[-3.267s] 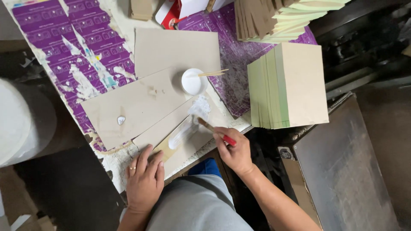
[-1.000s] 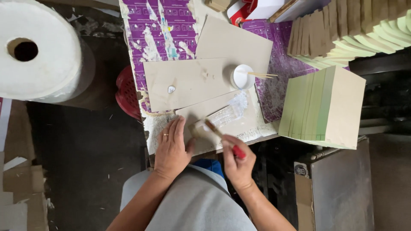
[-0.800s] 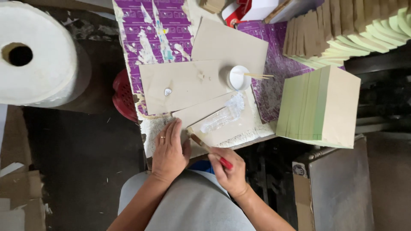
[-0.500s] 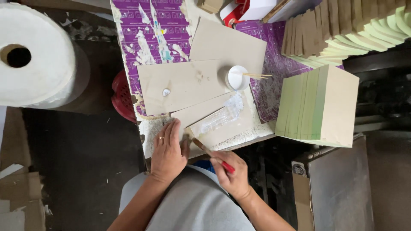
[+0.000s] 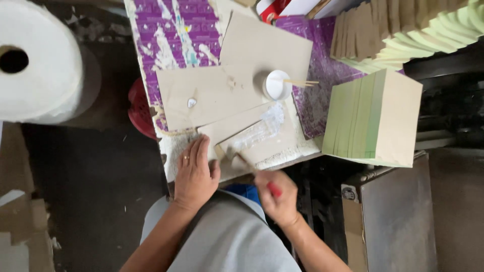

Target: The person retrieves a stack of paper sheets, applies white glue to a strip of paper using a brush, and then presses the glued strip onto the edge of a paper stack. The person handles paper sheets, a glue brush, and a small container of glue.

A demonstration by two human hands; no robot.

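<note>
while left hand [image 5: 194, 171] flat on cardboard strip [image 5: 237, 127], right hand [image 5: 276, 195] around brush [image 5: 252, 166]

The cardboard sheets [image 5: 212, 93] on the table are matt, tan and smooth, the nearest one smeared with glossy white glue [image 5: 262, 128]. The brush [image 5: 252, 168] has a pale wooden shaft and a shiny red plastic grip. The table's purple paper covering [image 5: 176, 30] is torn and rough, and the big white paper roll [image 5: 35, 60] looks soft and matt.
</note>
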